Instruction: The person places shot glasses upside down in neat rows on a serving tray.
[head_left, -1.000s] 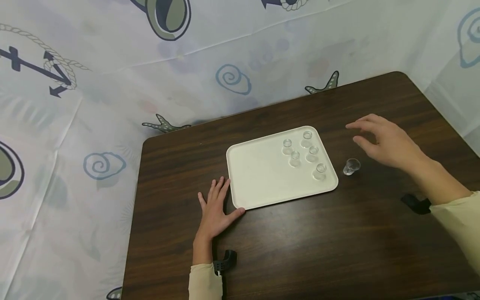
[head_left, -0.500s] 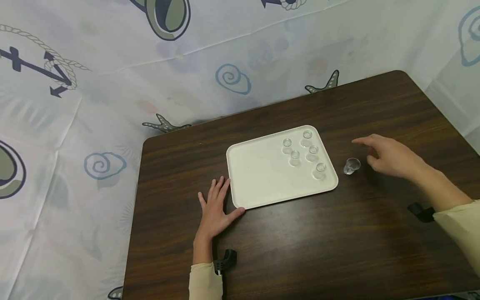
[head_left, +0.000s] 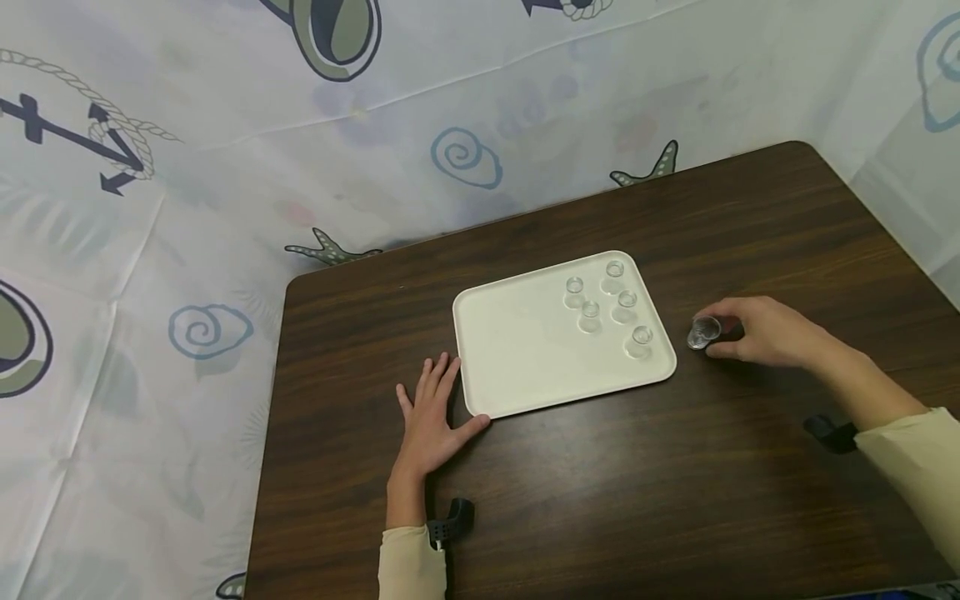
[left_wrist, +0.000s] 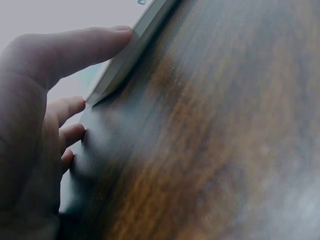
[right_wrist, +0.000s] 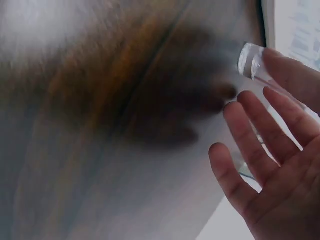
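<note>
In the head view, a small clear shot glass stands upright on the table, right of the white tray. My right hand holds it between thumb and index finger. The right wrist view shows the glass beside the thumb, with the other fingers spread apart from it. Several similar glasses stand on the right half of the tray. My left hand lies spread at the tray's near left corner. Its thumb touches the tray edge in the left wrist view.
The dark wood-grain table carries the tray. Behind it and at the left hangs a pale curtain printed with anchors, shells and starfish. A black wrist device sits on the left forearm, another on the right.
My right hand has come down and to the left, and its thumb and index finger now close around the lone glass. The left hand, the tray and the glasses keep their places.
</note>
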